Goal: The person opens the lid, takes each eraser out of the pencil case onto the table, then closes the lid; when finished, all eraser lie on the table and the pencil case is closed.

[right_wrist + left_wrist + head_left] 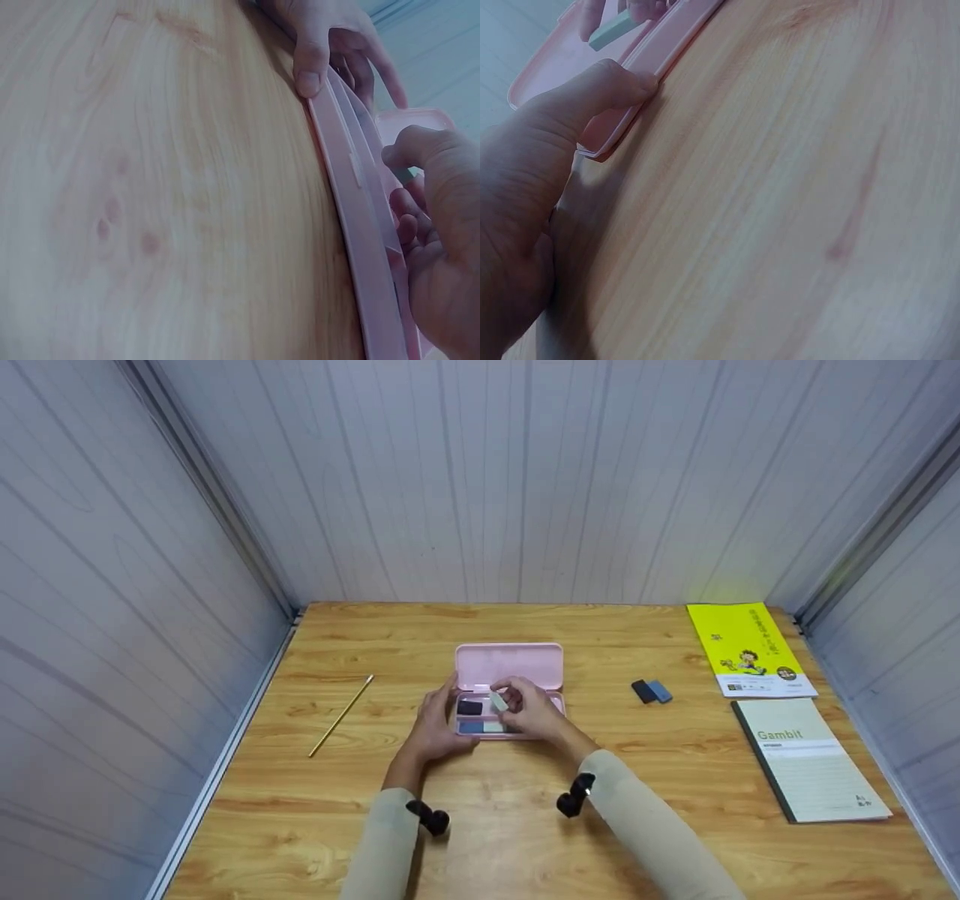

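Note:
A pink pencil case (510, 664) lies with its lid raised at the middle of the table. Its left end is gripped by my left hand (433, 727), thumb on the front edge and fingers along the side. My right hand (536, 712) pinches a pale green eraser (498, 702) over the case; the left wrist view shows this eraser (613, 31) between the fingertips. Inside the case, a black eraser (470, 708) is in the back compartment. A blue eraser (471, 727) and a whitish one (494, 727) sit side by side in the front compartment, whose right part is partly hidden by my right hand.
On the left lies a gold pencil (341, 715). A black eraser (643, 691) and a blue eraser (660, 691) lie together to the right of the case. Farther right are a yellow booklet (742, 649) and a pale notebook (814, 761). Panel walls (487, 487) enclose the table.

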`<action>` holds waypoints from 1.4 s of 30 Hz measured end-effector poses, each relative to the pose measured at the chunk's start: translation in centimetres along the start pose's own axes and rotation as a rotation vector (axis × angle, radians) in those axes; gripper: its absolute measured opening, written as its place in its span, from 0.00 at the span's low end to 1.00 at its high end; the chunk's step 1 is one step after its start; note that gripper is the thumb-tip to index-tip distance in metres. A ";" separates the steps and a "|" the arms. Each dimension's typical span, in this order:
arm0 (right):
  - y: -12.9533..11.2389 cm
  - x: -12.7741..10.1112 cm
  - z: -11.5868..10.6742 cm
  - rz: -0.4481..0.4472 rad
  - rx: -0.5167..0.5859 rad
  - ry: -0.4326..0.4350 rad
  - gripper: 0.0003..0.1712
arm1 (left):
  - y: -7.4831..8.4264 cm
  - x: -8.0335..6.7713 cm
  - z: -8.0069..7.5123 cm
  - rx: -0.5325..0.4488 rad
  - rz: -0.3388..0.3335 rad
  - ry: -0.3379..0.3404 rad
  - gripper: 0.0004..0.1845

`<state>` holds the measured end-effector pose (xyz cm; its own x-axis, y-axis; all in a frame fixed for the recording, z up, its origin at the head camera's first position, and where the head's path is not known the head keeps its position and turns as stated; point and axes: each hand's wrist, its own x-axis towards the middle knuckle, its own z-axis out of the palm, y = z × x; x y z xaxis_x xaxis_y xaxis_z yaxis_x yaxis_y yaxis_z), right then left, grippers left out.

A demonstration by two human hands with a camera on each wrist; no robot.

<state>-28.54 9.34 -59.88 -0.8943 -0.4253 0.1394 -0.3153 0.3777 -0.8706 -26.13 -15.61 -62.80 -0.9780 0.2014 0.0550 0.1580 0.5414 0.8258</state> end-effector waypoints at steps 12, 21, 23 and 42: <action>0.1 -0.9 -1.9 -0.038 -0.022 0.011 0.24 | -0.4 0.1 0.0 -0.001 0.013 -0.009 0.73; 1.0 -2.7 -4.7 0.017 -0.047 -0.001 0.24 | 0.0 0.1 -0.1 -0.009 -0.037 -0.017 0.73; 1.2 -3.2 -5.4 0.044 -0.050 0.001 0.25 | 0.0 0.0 -0.1 -0.011 -0.033 -0.018 0.73; 3.9 -5.9 -10.9 0.147 -0.134 0.083 0.26 | -0.2 0.1 0.0 -0.001 0.009 -0.017 0.73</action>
<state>-27.92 22.31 -58.95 -0.9551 -0.2903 0.0588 -0.2140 0.5393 -0.8144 -26.25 -15.70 -62.95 -0.9740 0.2203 0.0533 0.1670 0.5385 0.8259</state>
